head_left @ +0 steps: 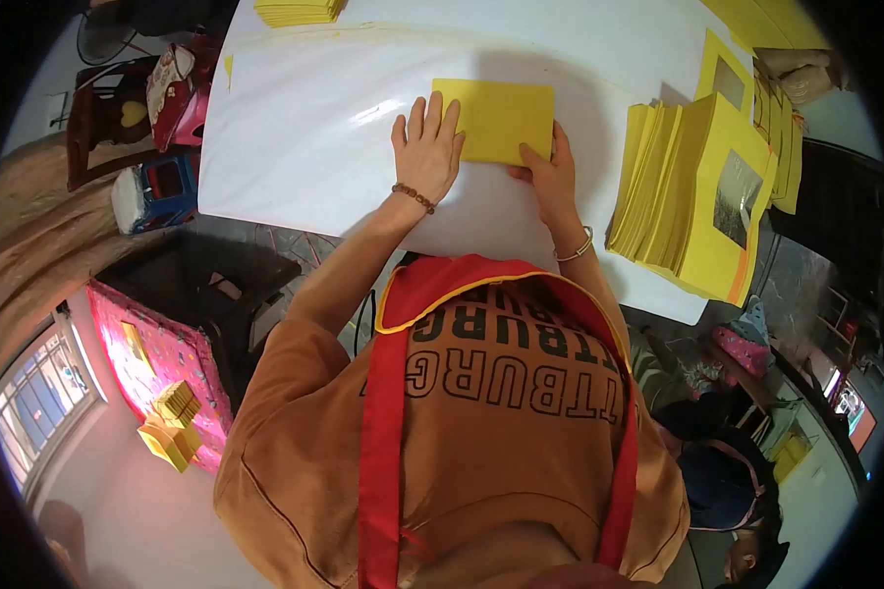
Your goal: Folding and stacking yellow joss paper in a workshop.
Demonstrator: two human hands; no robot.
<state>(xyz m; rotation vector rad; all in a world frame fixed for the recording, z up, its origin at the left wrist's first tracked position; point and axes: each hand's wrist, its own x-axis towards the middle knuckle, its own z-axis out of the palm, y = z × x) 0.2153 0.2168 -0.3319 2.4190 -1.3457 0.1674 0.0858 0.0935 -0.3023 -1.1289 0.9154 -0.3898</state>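
A flat yellow paper rectangle (pixel 507 120) lies on the white-covered table (pixel 309 128) in front of me. At its left edge my left hand (pixel 428 152) rests palm down, fingers stretched out, with fingertips on or beside the paper. My right hand (pixel 548 175) grips the lower right corner, thumb on top and fingers along the right side. Whether the paper is a single folded piece or several layers I cannot tell. Beside my right arm stands a thick row of folded yellow paper pieces (pixel 663 182), the front one with a grey window-like panel.
Another yellow stack (pixel 300 10) sits at the table's far left. A dark open bin-like box (pixel 192 285) stands left of me, near a pink patterned panel (pixel 162 368) and some yellow paper bundles (pixel 175 417). Another person (pixel 722 481) is at the lower right.
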